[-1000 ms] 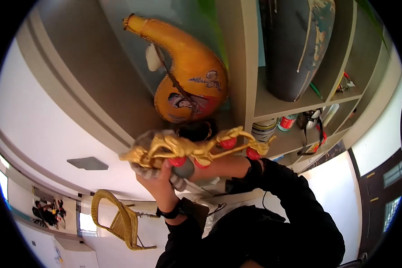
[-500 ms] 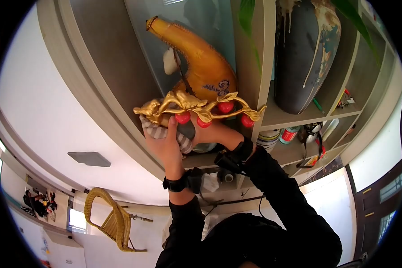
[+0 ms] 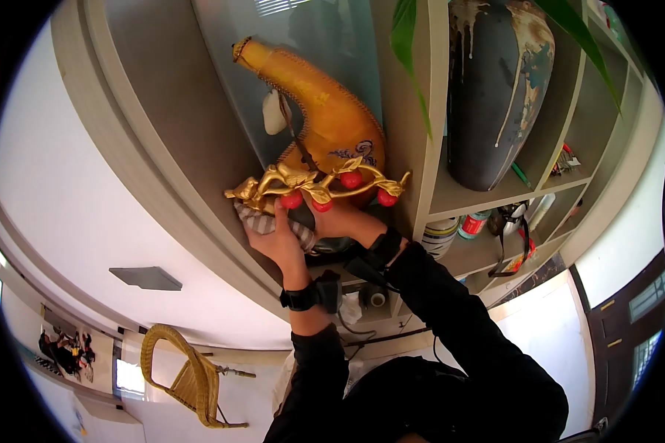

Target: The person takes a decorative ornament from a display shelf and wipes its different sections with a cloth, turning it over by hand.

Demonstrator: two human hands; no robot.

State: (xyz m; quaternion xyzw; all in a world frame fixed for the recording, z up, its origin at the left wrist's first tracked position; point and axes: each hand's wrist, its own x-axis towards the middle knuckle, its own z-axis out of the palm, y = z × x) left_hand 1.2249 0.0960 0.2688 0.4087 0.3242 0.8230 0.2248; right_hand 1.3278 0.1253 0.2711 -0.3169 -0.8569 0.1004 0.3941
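Observation:
A gold ornament [image 3: 273, 179], shaped as a branch with birds and red balls, is held in front of the shelf compartment. My left hand [image 3: 279, 244] is closed on a grey-and-white striped cloth [image 3: 262, 221], pressed against the ornament's left end with the thumb up. Behind the branch, my right hand [image 3: 341, 223] grips the ornament near its dark lower part; its fingertips are hidden. Just beyond stands an orange gourd-shaped piece [image 3: 340, 111] with stitched edges and a pale pendant [image 3: 275, 112].
Right of the compartment, a large dark drip-glazed vase [image 3: 488, 103] stands on the shelf. Green leaves [image 3: 408, 44] hang in front of a divider. Below are a jar [image 3: 440, 238], a bottle [image 3: 473, 224] and other small items. A wicker chair [image 3: 192, 380] is at lower left.
The ornament's right end has shifted left and slightly down, with my right hand moving left alongside. My left hand still holds the cloth against it. The view has shifted slightly.

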